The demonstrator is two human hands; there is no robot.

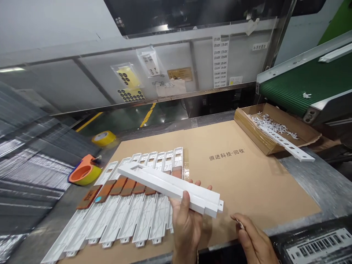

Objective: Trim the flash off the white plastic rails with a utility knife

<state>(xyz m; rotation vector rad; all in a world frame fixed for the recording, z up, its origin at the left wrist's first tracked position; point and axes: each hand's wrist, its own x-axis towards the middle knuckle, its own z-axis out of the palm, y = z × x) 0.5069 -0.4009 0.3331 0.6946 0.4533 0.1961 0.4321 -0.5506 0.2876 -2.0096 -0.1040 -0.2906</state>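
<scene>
My left hand (184,220) grips a long white plastic strip (165,183) near its right end and holds it level above the cardboard sheet (247,172). Below and to the left of it, several matching white strips (123,212) lie side by side in a fanned row, with brown labels (121,187) stuck across them. My right hand (254,240) hovers low at the front right, fingers curled around a small thin object that I cannot identify.
A tape dispenser with an orange roll (84,172) and a yellow tape roll (103,138) sit at the left. A shallow cardboard box (275,124) with white plastic scraps and one strip stands back right, below a green conveyor belt (302,88). A barcode label sheet (321,247) lies at the bottom right.
</scene>
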